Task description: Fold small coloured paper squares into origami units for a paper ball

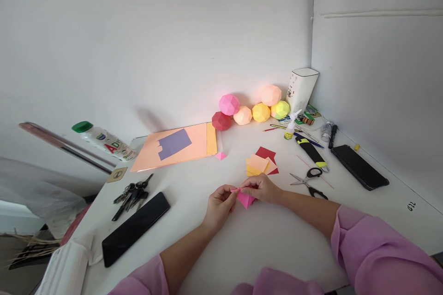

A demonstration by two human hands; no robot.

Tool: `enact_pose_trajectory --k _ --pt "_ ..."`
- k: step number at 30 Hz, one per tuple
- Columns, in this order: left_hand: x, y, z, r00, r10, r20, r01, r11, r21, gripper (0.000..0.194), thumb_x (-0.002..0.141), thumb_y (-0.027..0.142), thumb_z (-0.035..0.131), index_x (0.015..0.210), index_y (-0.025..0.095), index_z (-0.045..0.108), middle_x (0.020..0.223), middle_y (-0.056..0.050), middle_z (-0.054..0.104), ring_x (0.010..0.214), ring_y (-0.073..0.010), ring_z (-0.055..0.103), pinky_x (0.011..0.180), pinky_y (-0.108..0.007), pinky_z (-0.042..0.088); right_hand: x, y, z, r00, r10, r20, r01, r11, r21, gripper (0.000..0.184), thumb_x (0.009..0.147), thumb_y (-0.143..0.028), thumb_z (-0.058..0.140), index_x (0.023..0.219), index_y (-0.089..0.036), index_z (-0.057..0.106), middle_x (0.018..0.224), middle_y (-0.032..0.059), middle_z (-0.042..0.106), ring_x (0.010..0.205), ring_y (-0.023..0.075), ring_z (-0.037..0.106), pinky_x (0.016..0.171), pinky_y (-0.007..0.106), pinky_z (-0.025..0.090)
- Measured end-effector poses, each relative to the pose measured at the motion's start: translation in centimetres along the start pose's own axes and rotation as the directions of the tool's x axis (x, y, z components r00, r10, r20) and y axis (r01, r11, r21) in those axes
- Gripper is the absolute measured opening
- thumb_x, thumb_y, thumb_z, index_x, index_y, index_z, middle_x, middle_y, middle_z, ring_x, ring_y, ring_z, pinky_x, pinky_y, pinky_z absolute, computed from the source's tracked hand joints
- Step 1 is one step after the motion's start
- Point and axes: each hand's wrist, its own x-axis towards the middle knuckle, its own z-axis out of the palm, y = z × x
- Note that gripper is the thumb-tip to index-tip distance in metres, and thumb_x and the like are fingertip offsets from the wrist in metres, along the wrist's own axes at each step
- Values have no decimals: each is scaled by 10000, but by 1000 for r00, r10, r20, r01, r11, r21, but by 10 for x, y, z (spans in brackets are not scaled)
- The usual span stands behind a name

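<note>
Between my two hands is a piece of folded pink paper (245,199), its lower part hanging down to a point. My left hand (220,203) pinches its left edge with thumb and fingertips. Closed on the upper right edge is my right hand (262,189), whose fingers hide part of the paper. Just beyond the hands lie small paper pieces in peach (258,163), yellow and dark red (266,152). A small folded pink paper piece (220,156) rests farther back to the left.
Scissors (308,182), a utility knife (311,153), a glue bottle (290,129) and a black case (360,167) lie to the right. Faceted paper balls (229,104) line the wall. Peach sheets (141,156), keys (133,193), a black phone (134,228) and a white bottle (105,143) are leftward.
</note>
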Motion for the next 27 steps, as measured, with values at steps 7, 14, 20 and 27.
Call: enact_pose_trajectory --k 7,14,20,27 --pt "-2 1 1 1000 4 25 -5 1000 26 291 751 447 636 740 165 565 441 73 448 393 -64 360 416 -199 269 1 -4 -2 997 69 36 -71 996 46 329 780 -452 624 825 -136 705 716 43 654 610 132 569 524 243 460" --pt "-4 1 0 999 42 -14 -42 999 -16 247 790 411 589 720 181 534 442 71 460 413 -73 388 439 -200 305 2 -8 -3 992 116 39 -121 982 144 335 757 -458 646 806 -130 695 643 24 630 532 113 559 475 228 461" --pt "-4 4 0 995 56 -86 -66 991 -116 233 794 395 577 721 190 494 482 66 488 433 -79 428 466 -207 350 2 -6 -4 986 151 64 -162 962 222 331 750 -452 652 808 -127 678 582 -4 585 468 104 537 442 227 443" --pt "-3 6 2 997 57 51 -58 998 33 234 776 393 609 744 178 524 520 63 469 448 -77 415 465 -209 333 1 -4 -3 996 68 55 -72 995 65 291 788 -416 624 821 -136 697 681 28 634 579 119 555 510 229 440"
